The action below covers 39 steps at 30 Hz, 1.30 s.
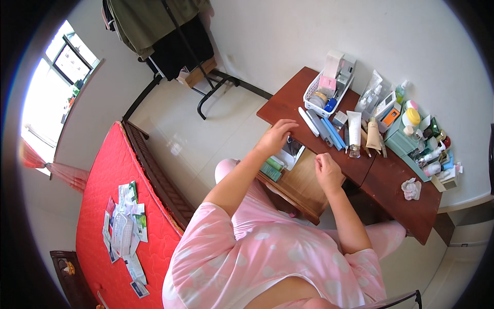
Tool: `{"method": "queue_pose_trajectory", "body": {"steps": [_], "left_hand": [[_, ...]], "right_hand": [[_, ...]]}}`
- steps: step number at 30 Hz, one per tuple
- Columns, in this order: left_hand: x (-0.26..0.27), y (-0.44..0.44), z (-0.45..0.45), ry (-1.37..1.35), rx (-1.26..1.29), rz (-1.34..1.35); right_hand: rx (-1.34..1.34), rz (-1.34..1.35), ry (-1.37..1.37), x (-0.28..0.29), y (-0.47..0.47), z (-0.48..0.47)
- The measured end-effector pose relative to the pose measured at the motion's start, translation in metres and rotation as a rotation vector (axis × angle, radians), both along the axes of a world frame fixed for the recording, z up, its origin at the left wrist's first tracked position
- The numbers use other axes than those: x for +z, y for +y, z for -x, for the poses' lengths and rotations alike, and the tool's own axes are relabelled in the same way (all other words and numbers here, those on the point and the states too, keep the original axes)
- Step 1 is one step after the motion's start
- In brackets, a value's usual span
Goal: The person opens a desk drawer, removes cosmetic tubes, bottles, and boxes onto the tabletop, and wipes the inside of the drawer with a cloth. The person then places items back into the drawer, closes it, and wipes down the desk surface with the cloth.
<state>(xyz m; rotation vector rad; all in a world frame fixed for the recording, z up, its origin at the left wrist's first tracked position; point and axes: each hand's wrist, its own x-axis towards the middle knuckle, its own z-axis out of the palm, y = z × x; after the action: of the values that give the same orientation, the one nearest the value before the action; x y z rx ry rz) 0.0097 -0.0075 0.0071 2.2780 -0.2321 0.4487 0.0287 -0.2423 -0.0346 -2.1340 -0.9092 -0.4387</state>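
My left hand [274, 137] is at the front edge of a reddish-brown wooden table [283, 94], fingers partly spread and bent, with nothing visible in it. Beneath it, a pulled-out wooden drawer [305, 183] holds green boxes [272, 170] and a white tray [288, 156] with dark contents. My right hand [328, 172] hovers over the drawer's right side with its fingers curled; whether it holds anything is hidden. On the tabletop nearest my hands lie a white slim case [308, 121], grey cases [319, 127], blue cases [334, 133] and a white tube [354, 129].
Behind the cases stands a white plastic basket [312, 90] of boxes and jars. Bottles crowd a green organizer [398, 137] at the right. A crumpled tissue [411, 189] lies on the table. A red mattress [104, 162] at left bears packets and a white basket [122, 233].
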Motion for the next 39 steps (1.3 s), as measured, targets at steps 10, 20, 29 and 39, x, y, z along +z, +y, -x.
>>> {"method": "queue_pose_trajectory", "body": {"steps": [10,20,29,39], "left_hand": [[-0.026,0.057,0.063,0.316,-0.003,-0.373],[-0.065,0.049,0.062,0.437,-0.034,-0.433],[-0.065,0.048,0.060,0.426,-0.029,-0.411],[-0.062,0.031,0.043,0.392,-0.050,-0.429]], "right_hand": [[0.253,0.210,0.241,-0.046,0.042,0.015],[0.274,0.342,0.495,-0.086,0.095,0.008],[0.254,0.273,0.504,-0.086,0.094,0.003],[-0.029,0.141,0.452,-0.085,0.066,0.001]]}}
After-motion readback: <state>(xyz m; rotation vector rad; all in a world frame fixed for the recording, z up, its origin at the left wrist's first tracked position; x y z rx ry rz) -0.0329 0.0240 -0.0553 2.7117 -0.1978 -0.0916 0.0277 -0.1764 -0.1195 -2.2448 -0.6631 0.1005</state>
